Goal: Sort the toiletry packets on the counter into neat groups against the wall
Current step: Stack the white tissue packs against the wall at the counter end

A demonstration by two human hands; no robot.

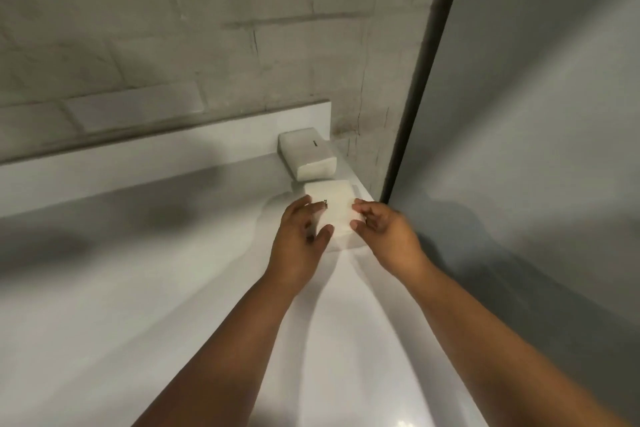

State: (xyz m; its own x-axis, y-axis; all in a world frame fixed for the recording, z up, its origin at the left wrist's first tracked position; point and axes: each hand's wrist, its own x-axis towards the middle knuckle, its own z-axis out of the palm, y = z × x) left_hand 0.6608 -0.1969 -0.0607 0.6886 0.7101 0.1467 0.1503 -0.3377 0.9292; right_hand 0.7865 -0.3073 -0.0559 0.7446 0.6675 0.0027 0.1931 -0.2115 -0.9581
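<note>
A white toiletry packet [337, 208] lies on the white counter [173, 288] near its right end. My left hand [298, 243] grips the packet's left side, thumb on the near edge and fingers along the far left. My right hand [384, 236] pinches its right side with curled fingers. A second white packet [306, 152] with a small dark mark on top rests just beyond, its far end against the raised white ledge [173, 146] at the wall.
A pale brick wall [173, 28] rises behind the ledge. A dark-edged grey panel [536, 114] stands close on the right, just past the counter's right edge. Shadows cross the counter's left part.
</note>
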